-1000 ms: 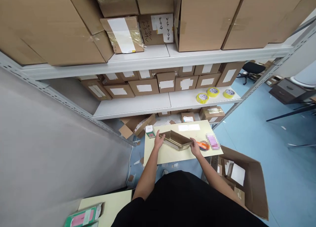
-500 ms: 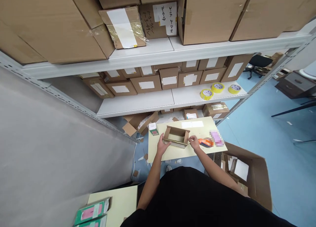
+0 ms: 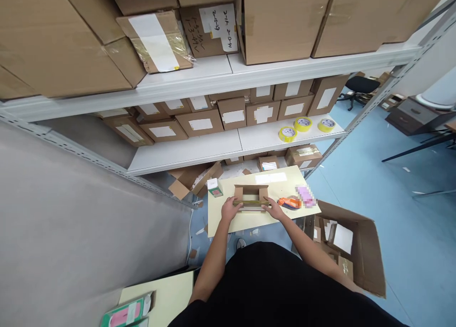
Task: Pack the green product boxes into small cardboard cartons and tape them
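Observation:
A small brown cardboard box [image 3: 251,205] with raised flaps sits on the pale yellow table [image 3: 223,225]. My left hand [image 3: 230,209] grips its near left corner, thumb along the near edge. At the near right corner, my right hand [image 3: 273,209] holds the box the same way. To the left stands a small green and white box [image 3: 214,187]. An orange-handled tool [image 3: 289,202], its kind unclear, lies right of my right hand. Beside it is a pinkish, pixelated item [image 3: 306,196]. A white paper strip [image 3: 270,177] lies on the far part of the table.
Shelving [image 3: 185,152] rises beyond the table, with labelled cartons [image 3: 200,123] and rolls of yellow tape [image 3: 288,134]. On the right stands a large open carton [image 3: 370,251] holding cardboard pieces. Green and pink boxes [image 3: 124,313] lie on another table at lower left.
The box has turned square to me, and its near side has tilted. My right hand has shifted from the right-hand flap to the near right corner. The camera view has moved slightly.

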`<state>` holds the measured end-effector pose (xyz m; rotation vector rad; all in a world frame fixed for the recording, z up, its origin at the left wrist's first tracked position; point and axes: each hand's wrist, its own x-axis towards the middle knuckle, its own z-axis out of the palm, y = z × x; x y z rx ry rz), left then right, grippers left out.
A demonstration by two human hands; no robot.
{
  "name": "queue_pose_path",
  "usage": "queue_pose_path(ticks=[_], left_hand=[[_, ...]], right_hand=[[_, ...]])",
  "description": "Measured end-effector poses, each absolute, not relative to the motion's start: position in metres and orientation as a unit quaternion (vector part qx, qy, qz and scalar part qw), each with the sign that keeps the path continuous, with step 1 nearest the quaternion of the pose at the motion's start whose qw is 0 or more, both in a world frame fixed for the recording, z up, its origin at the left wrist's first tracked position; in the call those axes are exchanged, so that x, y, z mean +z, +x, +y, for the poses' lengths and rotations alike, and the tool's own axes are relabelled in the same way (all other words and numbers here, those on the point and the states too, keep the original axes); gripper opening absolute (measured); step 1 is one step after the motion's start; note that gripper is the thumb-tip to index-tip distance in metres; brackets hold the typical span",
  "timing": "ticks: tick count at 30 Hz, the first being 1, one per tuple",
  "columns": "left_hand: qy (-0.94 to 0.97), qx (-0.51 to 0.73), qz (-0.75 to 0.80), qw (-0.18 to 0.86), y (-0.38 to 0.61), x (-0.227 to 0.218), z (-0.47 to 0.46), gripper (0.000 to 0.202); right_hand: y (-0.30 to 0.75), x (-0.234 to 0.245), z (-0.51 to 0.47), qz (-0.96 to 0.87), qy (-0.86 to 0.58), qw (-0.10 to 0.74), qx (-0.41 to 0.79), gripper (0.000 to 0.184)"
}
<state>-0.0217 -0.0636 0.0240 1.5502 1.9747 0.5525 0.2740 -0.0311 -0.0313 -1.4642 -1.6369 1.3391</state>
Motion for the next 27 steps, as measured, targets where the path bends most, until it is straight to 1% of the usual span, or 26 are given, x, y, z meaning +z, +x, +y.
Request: queue_pose_path(ticks=[2, 5, 7, 9, 11, 12, 15, 16, 19, 21, 23, 27], left_hand=[[0.56, 0.188, 0.759, 0.275, -0.015, 0.026, -0.064, 0.054], [0.526, 0.15, 0.79, 0.275, -0.006, 0.028, -0.065, 0.076], [0.517, 0.131, 0.801, 0.272, -0.002, 0.029, -0.064, 0.094], [0.525, 0.119, 0.801, 0.264, -0.002, 0.031, -0.061, 0.111], [0.557, 0.104, 0.783, 0.255, -0.002, 0.032, -0.056, 0.116], [0.578, 0.095, 0.771, 0.251, -0.003, 0.032, -0.054, 0.113], [0.613, 0.071, 0.746, 0.252, -0.003, 0.026, -0.052, 0.091], [0.608, 0.072, 0.746, 0.261, -0.002, 0.022, -0.053, 0.087], [0.586, 0.125, 0.739, 0.306, 0.002, 0.008, -0.059, 0.084], [0.578, 0.173, 0.728, 0.326, 0.006, 0.0, -0.064, 0.083], [0.566, 0.193, 0.729, 0.332, 0.008, -0.002, -0.067, 0.078], [0.536, 0.171, 0.764, 0.314, 0.004, 0.002, -0.068, 0.06]], right_hand=[[0.272, -0.036, -0.031, -0.603, -0.558, 0.296, 0.488, 0.057], [0.271, -0.045, -0.035, -0.598, -0.588, 0.298, 0.456, 0.056], [0.271, -0.05, -0.039, -0.595, -0.62, 0.287, 0.423, 0.063], [0.272, -0.054, -0.043, -0.592, -0.651, 0.272, 0.39, 0.073], [0.273, -0.058, -0.045, -0.595, -0.665, 0.259, 0.369, 0.081], [0.274, -0.059, -0.046, -0.599, -0.667, 0.253, 0.362, 0.083], [0.273, -0.064, -0.049, -0.612, -0.662, 0.25, 0.353, 0.085], [0.272, -0.065, -0.05, -0.613, -0.659, 0.253, 0.356, 0.087], [0.27, -0.067, -0.053, -0.604, -0.65, 0.267, 0.375, 0.092], [0.27, -0.066, -0.053, -0.608, -0.647, 0.261, 0.379, 0.092], [0.271, -0.061, -0.052, -0.627, -0.641, 0.238, 0.374, 0.087], [0.264, -0.047, -0.044, -0.653, -0.645, 0.174, 0.357, 0.07]])
